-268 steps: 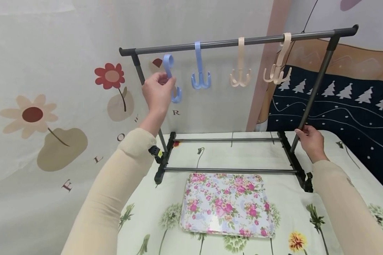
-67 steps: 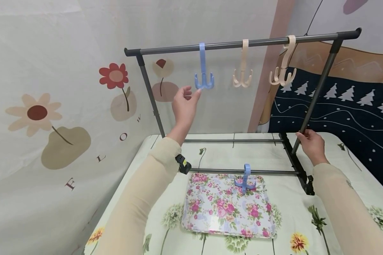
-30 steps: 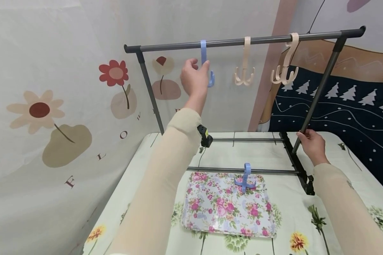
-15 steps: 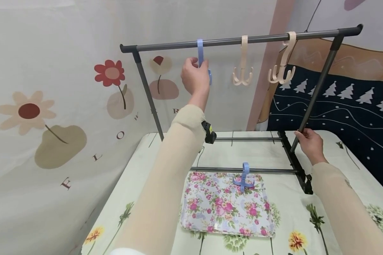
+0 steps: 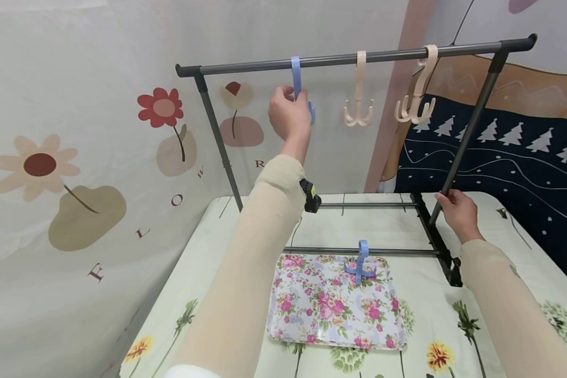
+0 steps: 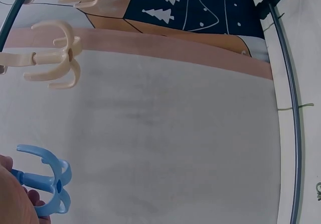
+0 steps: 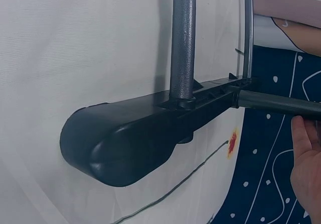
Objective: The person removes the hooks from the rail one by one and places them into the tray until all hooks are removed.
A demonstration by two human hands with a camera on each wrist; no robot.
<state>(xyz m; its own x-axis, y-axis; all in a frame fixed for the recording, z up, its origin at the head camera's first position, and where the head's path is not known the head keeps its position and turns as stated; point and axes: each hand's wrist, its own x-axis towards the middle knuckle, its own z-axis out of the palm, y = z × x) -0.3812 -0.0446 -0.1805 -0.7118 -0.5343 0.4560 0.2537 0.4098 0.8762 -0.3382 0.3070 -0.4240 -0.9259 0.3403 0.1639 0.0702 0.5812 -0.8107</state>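
Note:
My left hand (image 5: 290, 116) pinches the shank of a blue multi-prong hook (image 5: 296, 73), whose top loops over the rack's upper bar (image 5: 331, 61). In the left wrist view the prongs of this blue hook (image 6: 52, 184) stick out past the fingers. My right hand (image 5: 459, 212) grips the right upright (image 5: 470, 123) of the dark grey rack low down, just above its black foot. Two beige hooks (image 5: 358, 94) hang farther right on the same bar. A second blue hook (image 5: 360, 262) lies across the back of a floral tray (image 5: 326, 315).
The rack's lower rails (image 5: 368, 251) run behind the tray. A tablecloth (image 5: 217, 294) printed with flowers covers the table. A pale wall sheet (image 5: 99, 63) hangs at the left and back, with a navy cloth (image 5: 510, 163) at the right.
The leftmost blue hook went from the left hand onto the tray. That hand then rose to the blue hook left on the bar and took hold of it. The right hand stays put.

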